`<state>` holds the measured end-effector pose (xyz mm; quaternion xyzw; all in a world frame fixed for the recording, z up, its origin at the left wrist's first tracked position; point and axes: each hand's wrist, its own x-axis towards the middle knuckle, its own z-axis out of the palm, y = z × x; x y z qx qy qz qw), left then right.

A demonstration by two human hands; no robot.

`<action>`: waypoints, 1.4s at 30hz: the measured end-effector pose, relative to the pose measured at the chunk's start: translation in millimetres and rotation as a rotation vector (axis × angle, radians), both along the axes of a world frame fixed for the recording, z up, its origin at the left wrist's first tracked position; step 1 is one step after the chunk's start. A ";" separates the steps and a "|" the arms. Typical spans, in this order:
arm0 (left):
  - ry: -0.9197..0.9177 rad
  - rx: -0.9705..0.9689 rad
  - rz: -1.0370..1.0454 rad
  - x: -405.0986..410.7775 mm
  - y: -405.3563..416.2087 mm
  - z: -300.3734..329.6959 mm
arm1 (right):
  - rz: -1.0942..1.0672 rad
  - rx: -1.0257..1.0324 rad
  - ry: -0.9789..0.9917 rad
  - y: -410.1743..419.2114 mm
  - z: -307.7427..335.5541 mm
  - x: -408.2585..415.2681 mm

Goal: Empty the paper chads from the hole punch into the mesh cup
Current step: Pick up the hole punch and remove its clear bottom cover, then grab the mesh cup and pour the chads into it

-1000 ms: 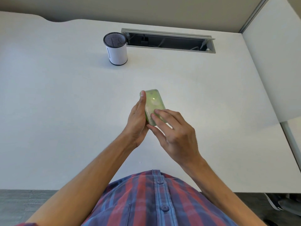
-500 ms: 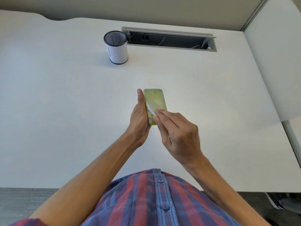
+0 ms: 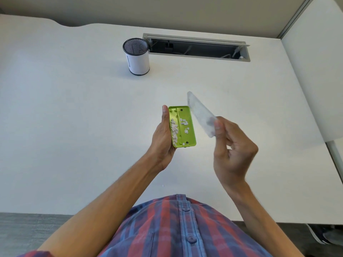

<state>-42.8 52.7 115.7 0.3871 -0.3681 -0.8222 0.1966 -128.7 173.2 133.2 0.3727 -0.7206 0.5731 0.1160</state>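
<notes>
A: What had changed in that last half second?

B: The clear cover (image 3: 201, 114) had come off the hole punch (image 3: 182, 126). Half a second before, it sat flush on the green body with the right hand's fingertips working at its near end. Now the right hand (image 3: 233, 151) held it pinched by one end between thumb and fingers, tilted, off at about three o'clock from the punch and clear of it.

A: And the punch itself?

B: Gripped in the left hand (image 3: 163, 140), thumb along its nine o'clock edge, open side up, above the middle of the desk (image 3: 65, 117). The paper chads (image 3: 175, 129) lay exposed inside, most bunched along the left channel, a few on the right.

A: So for the task?

B: I judged the opening step finished and the tipping not begun. The mesh cup (image 3: 138, 56) stood upright toward eleven o'clock, well apart from the punch, so a carry came first.

A: Anything you couldn't make out?

B: The left fingers under the body were hidden, so how firmly it was clasped I could not tell. The cover was blurred; whether chads clung to it was unclear. A white speck (image 3: 163, 186) lay on the desk at six o'clock, possibly a fallen chad. The cup's interior was too dark to read.
</notes>
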 end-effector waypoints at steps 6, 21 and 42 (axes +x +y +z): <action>-0.013 0.019 -0.005 -0.9 1.3 -0.3 | -0.107 -0.211 -0.405 -1.5 5.0 -4.4; -0.001 0.027 -0.010 -1.9 1.2 -1.4 | 0.033 -0.126 -0.309 -2.1 -7.5 -6.0; -0.001 0.073 0.005 8.3 -0.9 -10.2 | -0.168 0.081 -1.014 20.5 -83.1 -44.6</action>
